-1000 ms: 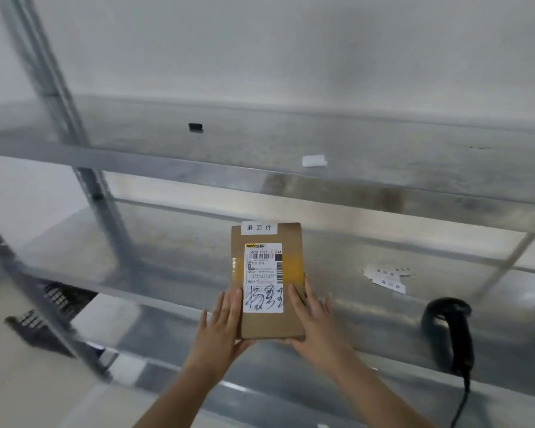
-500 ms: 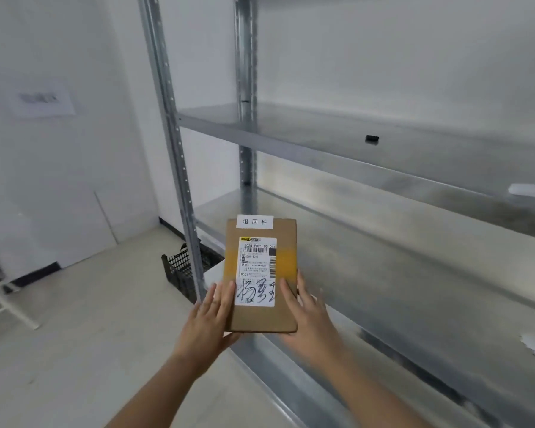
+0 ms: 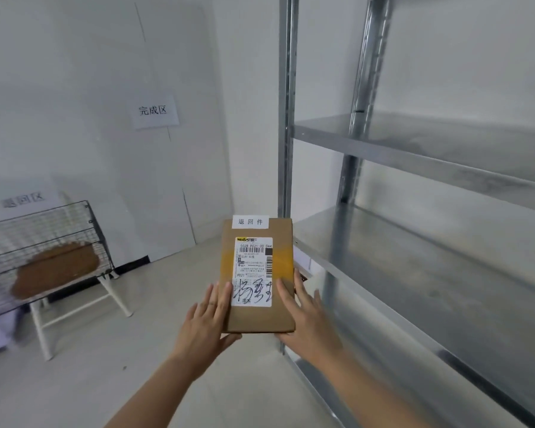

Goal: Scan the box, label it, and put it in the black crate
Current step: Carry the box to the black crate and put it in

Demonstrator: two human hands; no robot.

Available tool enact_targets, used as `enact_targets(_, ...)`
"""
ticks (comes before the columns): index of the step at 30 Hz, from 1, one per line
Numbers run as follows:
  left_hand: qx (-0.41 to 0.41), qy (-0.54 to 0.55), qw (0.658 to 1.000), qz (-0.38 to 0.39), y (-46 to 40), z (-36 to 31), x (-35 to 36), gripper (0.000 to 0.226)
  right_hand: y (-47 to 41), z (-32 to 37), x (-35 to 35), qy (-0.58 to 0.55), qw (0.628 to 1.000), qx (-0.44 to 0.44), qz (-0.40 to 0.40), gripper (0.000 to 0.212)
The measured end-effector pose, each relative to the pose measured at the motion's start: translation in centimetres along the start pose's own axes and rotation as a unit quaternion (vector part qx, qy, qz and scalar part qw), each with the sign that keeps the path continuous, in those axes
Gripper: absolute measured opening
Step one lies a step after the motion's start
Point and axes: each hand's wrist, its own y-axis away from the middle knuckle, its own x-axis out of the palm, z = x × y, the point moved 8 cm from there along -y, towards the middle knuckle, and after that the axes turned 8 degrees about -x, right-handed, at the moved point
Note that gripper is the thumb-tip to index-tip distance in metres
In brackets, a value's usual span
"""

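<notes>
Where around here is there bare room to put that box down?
The metal shelf right of the box is bare, as is the shelf above it. The floor between them and the wire basket is open. The basket already holds something brown.

One cardboard box (image 3: 258, 274) carrying two labels — a small white strip (image 3: 250, 221) and a printed shipping label (image 3: 253, 271). Two hands — left (image 3: 205, 322), right (image 3: 308, 319). One wire basket (image 3: 44, 242). Two wall signs (image 3: 153, 111) (image 3: 24, 199). One metal shelving rack (image 3: 414, 242).
</notes>
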Motion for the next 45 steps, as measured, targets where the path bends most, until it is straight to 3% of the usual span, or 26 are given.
enact_targets(3, 0.002, 0.007, 1.000, -0.011, -4.4, 3.0, 0.4, 0.098, -5.2, -1.0, 1.2, -0.012, 1.000, -0.004, -0.026, 0.105)
enact_targets(8, -0.006, 0.002, 1.000, -0.019, -12.3, 8.2, 2.2, 0.101, -14.7, -4.0, 5.1, -0.027, 1.000, -0.010, -0.005, 0.107)
enact_targets(12, -0.028, -0.013, 0.999, -0.011, -18.4, 12.4, 3.0, 0.091, -22.1, -5.5, 7.3, -0.031, 0.999, -0.018, 0.002, 0.110)
enact_targets(16, -0.055, -0.031, 0.998, -0.004, -24.1, 16.7, 4.5, 0.084, -28.5, -6.7, 9.4, -0.045, 0.999, -0.017, 0.011, 0.100)
enact_targets(21, -0.040, -0.034, 0.998, 0.016, -32.1, 20.9, 7.3, 0.085, -36.5, -9.7, 12.8, -0.038, 0.999, -0.019, 0.021, 0.112)
enact_targets(29, 0.078, -0.024, 0.997, 0.006, -50.0, 24.9, 8.9, 0.084, -50.0, -15.8, 14.2, -0.022, 0.995, 0.093, -0.012, 0.102)
enact_targets(35, 0.153, -0.030, 0.986, 0.062, -60.7, 23.4, 12.3, 0.084, -55.0, -22.4, 14.4, 0.002, 0.984, 0.166, -0.067, 0.101)
enact_targets(45, 0.259, -0.022, 0.963, 0.068, -77.0, 21.2, 17.8, 0.084, -63.9, -32.9, 14.7, 0.040, 0.967, 0.210, -0.136, 0.118)
